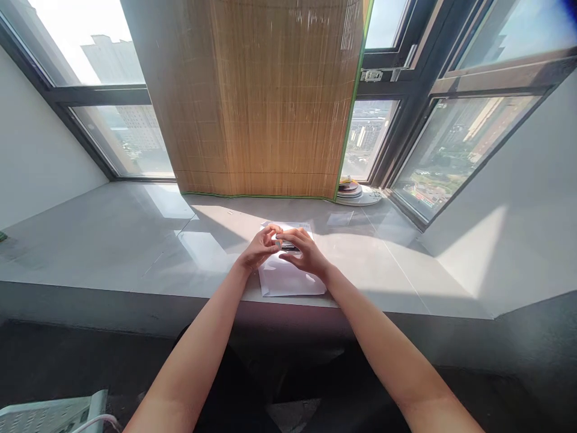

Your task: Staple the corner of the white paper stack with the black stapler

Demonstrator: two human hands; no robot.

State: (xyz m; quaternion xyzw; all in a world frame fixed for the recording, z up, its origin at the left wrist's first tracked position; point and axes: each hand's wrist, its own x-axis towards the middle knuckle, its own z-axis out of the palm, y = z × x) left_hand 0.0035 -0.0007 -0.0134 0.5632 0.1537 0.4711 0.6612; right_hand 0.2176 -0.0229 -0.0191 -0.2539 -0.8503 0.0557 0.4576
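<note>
One dark thing (pixel 289 246) sits between the grips over the paper (pixel 293 279) on the sill (pixel 360 270), long axis running sideways, left grip (pixel 270 239) looking like it's pinching a pale bit (pixel 278 243) at its left end, right grip (pixel 281 247) arched around it, thumb spread.

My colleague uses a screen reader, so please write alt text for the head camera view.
A person's left hand and right hand are close together around a small dark object, too hidden to identify, over white paper on a partly sunlit ledge. Behind hangs a brown blind, with stacked dishes by its lower right corner and windows on both sides.
</note>
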